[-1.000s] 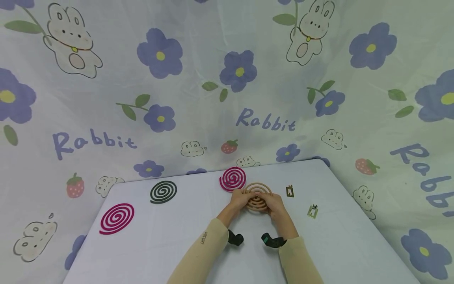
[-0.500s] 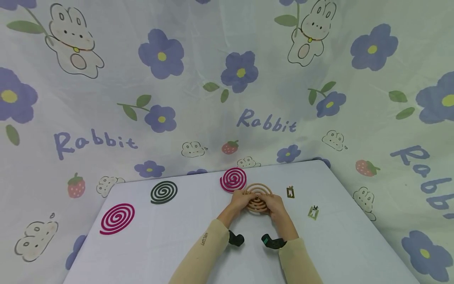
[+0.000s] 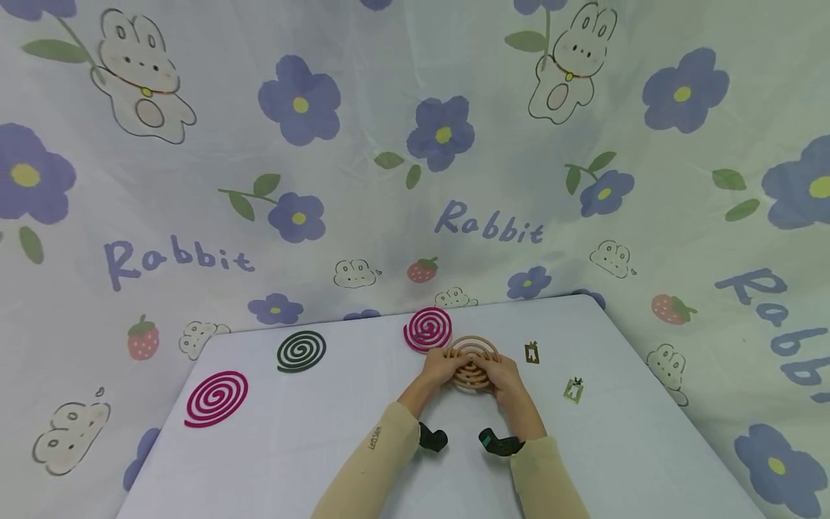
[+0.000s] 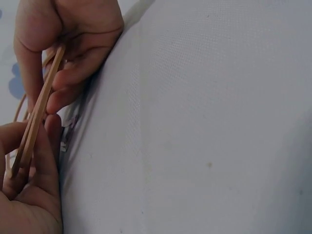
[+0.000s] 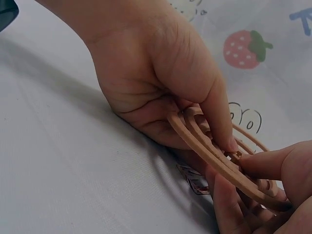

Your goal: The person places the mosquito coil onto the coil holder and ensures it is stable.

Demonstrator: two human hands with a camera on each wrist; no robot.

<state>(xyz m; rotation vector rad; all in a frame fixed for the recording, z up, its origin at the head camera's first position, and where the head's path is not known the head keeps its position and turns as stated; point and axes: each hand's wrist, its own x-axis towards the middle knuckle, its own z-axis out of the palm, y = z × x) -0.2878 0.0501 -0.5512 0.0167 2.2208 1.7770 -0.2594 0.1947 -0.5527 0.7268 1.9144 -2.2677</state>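
In the head view, a tan mosquito coil [image 3: 473,342] is held flat-tilted above the white table by both hands. My left hand [image 3: 441,366] grips its left side and my right hand [image 3: 501,371] its right side, with the thumbs meeting near the centre. The right wrist view shows the left hand [image 5: 141,73] above and the right hand [image 5: 302,180] at the right edge, fingers beneath the coil [image 5: 209,153]. A tiny piece [image 5: 235,156] shows at the thumb tips. The left wrist view sees the coil [image 4: 41,105] edge-on between both hands.
Pink coils lie at the far left [image 3: 217,398] and just behind the hands [image 3: 428,317]; a dark green coil [image 3: 301,352] lies between them. Two small metal coil stands [image 3: 532,352] lie to the right. The table [image 3: 324,432] meets a rabbit-print cloth [image 3: 363,180] at the back.
The head view has shifted slightly, so everything sits a little lower and to the right. Both hands keep their hold on the tan coil, with scarcely any movement.
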